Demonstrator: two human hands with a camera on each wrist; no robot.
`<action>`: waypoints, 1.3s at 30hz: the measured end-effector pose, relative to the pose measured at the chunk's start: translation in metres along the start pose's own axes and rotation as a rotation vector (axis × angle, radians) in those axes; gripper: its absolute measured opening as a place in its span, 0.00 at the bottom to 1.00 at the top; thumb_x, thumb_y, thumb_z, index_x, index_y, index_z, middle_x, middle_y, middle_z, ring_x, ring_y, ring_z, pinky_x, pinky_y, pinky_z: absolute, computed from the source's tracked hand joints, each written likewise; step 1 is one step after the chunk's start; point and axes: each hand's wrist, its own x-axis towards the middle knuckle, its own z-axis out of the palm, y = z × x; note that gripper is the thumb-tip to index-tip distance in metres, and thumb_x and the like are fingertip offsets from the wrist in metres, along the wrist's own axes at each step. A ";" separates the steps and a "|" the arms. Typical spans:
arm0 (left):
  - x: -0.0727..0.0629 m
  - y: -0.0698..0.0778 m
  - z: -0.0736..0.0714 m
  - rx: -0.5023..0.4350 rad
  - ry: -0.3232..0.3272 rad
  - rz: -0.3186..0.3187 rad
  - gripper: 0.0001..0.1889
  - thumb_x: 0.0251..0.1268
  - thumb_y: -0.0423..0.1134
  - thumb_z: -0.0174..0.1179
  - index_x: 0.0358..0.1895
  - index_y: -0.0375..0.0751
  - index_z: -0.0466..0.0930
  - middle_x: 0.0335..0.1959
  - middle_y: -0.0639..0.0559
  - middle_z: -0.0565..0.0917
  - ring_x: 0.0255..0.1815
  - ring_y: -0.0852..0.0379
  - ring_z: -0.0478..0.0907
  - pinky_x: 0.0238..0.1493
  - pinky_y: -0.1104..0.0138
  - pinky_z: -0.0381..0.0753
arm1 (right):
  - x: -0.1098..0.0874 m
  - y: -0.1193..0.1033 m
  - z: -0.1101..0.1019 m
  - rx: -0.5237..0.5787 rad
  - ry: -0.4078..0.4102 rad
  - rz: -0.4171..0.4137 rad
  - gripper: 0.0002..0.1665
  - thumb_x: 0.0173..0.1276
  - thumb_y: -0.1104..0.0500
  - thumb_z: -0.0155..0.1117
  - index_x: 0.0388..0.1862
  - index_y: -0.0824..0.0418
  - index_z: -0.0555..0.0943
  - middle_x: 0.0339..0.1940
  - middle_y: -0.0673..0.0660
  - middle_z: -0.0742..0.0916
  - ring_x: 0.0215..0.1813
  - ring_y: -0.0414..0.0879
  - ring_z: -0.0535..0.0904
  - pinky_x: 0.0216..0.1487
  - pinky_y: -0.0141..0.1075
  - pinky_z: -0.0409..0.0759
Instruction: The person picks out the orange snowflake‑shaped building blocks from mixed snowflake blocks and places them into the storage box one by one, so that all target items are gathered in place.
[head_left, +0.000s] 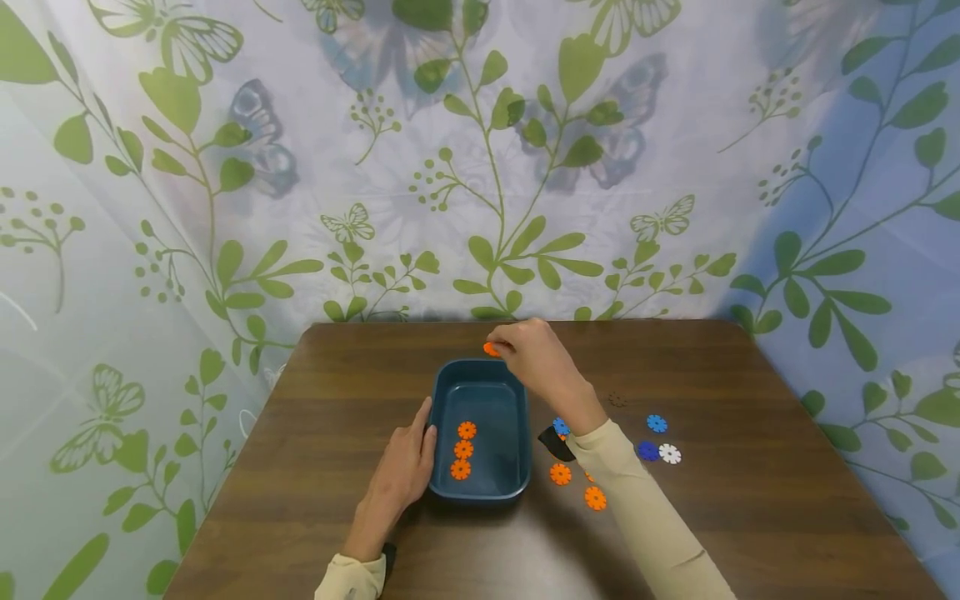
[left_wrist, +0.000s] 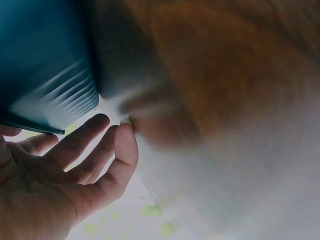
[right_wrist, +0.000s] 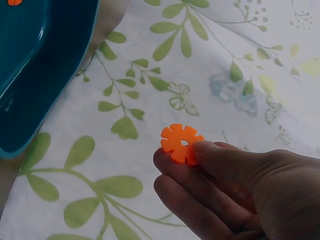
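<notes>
My right hand point(head_left: 542, 360) pinches an orange notched plastic disc point(right_wrist: 176, 143) between thumb and fingers, above the far right part of a dark teal tray point(head_left: 491, 497). In the right wrist view, the right hand point(right_wrist: 220, 185) shows the disc's centre hole and slotted edge. Three more orange discs point(head_left: 463, 449) lie in a column inside the tray, toward its left side. Against the tray's left side rests my left hand point(head_left: 401, 458), its fingers extended along the rim. The left wrist view shows the left hand point(left_wrist: 75, 175) with loosely bent fingers beside the tray's ribbed outer wall point(left_wrist: 70, 92).
Right of the tray lie loose orange discs point(head_left: 595, 498), a light blue disc point(head_left: 657, 423), a dark blue disc point(head_left: 648, 451), a white disc point(head_left: 670, 453) and a brown disc point(head_left: 617, 400). A black piece point(head_left: 556, 445) is partly behind the right forearm. Patterned curtain point(head_left: 480, 167) borders the wooden table point(head_left: 315, 400).
</notes>
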 end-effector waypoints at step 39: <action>0.001 -0.002 0.002 -0.003 -0.014 0.001 0.29 0.89 0.38 0.50 0.86 0.37 0.60 0.26 0.53 0.68 0.27 0.58 0.69 0.37 0.61 0.73 | 0.022 0.013 0.096 0.048 -0.337 0.170 0.07 0.71 0.69 0.75 0.42 0.60 0.94 0.38 0.56 0.93 0.39 0.47 0.89 0.46 0.42 0.88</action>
